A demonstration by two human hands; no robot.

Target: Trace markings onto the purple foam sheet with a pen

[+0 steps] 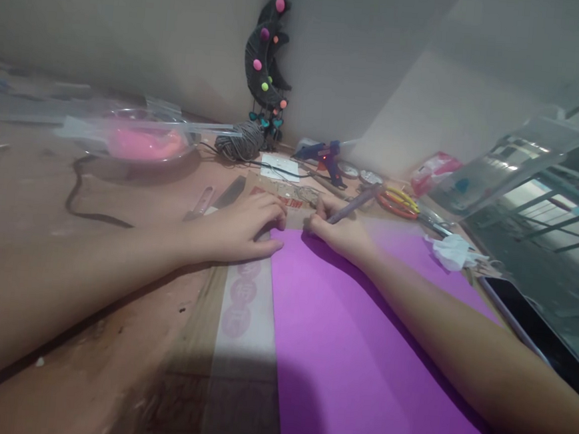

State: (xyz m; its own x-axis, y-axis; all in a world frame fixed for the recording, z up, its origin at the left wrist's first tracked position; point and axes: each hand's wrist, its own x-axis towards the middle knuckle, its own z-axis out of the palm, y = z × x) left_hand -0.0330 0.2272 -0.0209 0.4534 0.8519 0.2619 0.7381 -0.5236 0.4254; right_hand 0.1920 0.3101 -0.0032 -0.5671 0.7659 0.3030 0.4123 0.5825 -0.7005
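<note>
A large purple sheet [353,356] lies on top of a flattened cardboard piece [237,367] on the table. My right hand [343,234] rests over the sheet's far edge, its fingers wrapped round a greyish pen [355,203] that slants up to the right. The pen's tip is hidden by my fingers. At the sheet's far left corner lies my left hand [256,222], holding nothing, thumb apart from the curved fingers. The thumb and fingertips are at the corner; I cannot tell how firmly they press.
Behind my hands are a blue glue gun [324,154], grey yarn [240,139] and a clear bowl with pink contents [142,140]. Orange-handled scissors [398,202], crumpled tissue [452,252] and a phone [536,323] lie right. A black moon ornament [262,58] hangs behind.
</note>
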